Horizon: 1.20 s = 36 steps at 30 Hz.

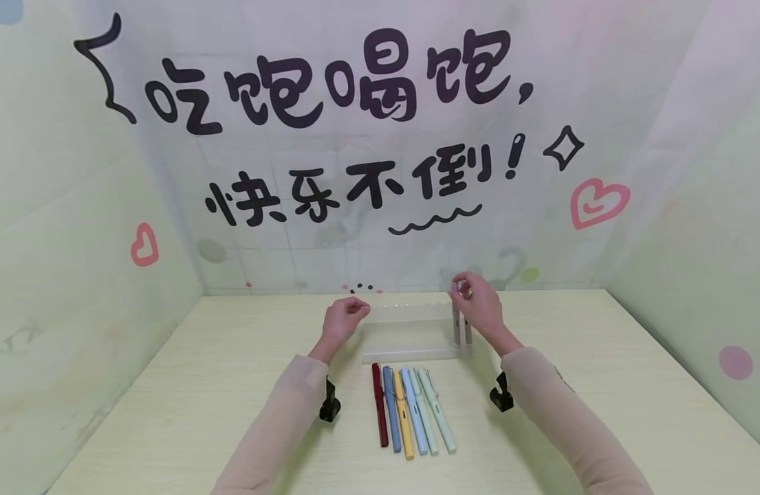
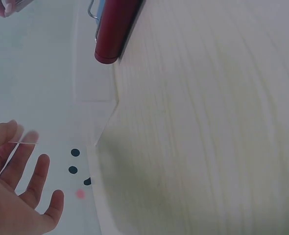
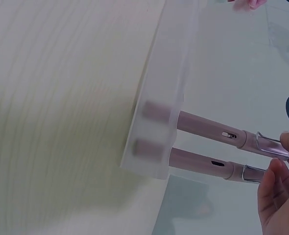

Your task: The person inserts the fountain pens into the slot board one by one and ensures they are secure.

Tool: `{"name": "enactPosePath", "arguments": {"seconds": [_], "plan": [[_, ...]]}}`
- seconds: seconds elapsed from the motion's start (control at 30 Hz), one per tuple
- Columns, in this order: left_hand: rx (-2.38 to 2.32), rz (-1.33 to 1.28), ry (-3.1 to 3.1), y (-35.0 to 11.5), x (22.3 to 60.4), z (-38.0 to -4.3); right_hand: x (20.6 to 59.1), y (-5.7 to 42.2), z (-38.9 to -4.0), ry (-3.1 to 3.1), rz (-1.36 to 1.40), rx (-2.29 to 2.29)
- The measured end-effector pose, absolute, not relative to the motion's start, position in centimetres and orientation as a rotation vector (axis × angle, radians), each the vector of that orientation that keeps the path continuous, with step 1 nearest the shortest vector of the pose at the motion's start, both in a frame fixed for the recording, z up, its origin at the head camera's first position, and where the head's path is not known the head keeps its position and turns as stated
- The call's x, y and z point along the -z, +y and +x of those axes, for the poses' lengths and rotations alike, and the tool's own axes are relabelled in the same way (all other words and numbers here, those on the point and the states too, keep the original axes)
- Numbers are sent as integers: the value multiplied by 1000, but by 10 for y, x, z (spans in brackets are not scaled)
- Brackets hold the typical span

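A clear pen stand [image 1: 410, 355] with a frosted base stands on the table. Two pinkish pens stand in its right end; the right wrist view shows the upper pen [image 3: 208, 128] and the lower pen [image 3: 198, 163], their lower ends inside the base. My right hand [image 1: 483, 306] pinches the clipped cap of one pinkish pen between thumb and finger. At the stand's left end, my left hand [image 1: 341, 323] pinches the clear upper edge, its other fingers spread in the left wrist view. In front lie a dark red pen [image 1: 380, 405], a yellow pen [image 1: 404, 416] and several blue and green ones.
The pale wooden table [image 1: 231, 412] is bounded by a printed back wall [image 1: 380, 261] close behind the stand and by side walls at left and right. A black wrist camera [image 1: 331, 402] sits under the left sleeve, another [image 1: 502, 393] under the right.
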<state>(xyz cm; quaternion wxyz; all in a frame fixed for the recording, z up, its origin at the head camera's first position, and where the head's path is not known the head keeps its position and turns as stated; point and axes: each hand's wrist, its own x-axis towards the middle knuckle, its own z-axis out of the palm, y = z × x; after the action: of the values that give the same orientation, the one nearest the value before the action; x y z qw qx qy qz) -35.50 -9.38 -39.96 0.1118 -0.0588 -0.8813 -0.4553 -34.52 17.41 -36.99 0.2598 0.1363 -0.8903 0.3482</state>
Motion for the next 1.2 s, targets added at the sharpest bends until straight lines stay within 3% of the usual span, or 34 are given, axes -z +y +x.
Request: {"name": "enactPosePath", "arguments": {"seconds": [1.2], "plan": [[1357, -139, -2603, -93, 399, -355, 366, 186, -356, -2472, 360, -1214]]}}
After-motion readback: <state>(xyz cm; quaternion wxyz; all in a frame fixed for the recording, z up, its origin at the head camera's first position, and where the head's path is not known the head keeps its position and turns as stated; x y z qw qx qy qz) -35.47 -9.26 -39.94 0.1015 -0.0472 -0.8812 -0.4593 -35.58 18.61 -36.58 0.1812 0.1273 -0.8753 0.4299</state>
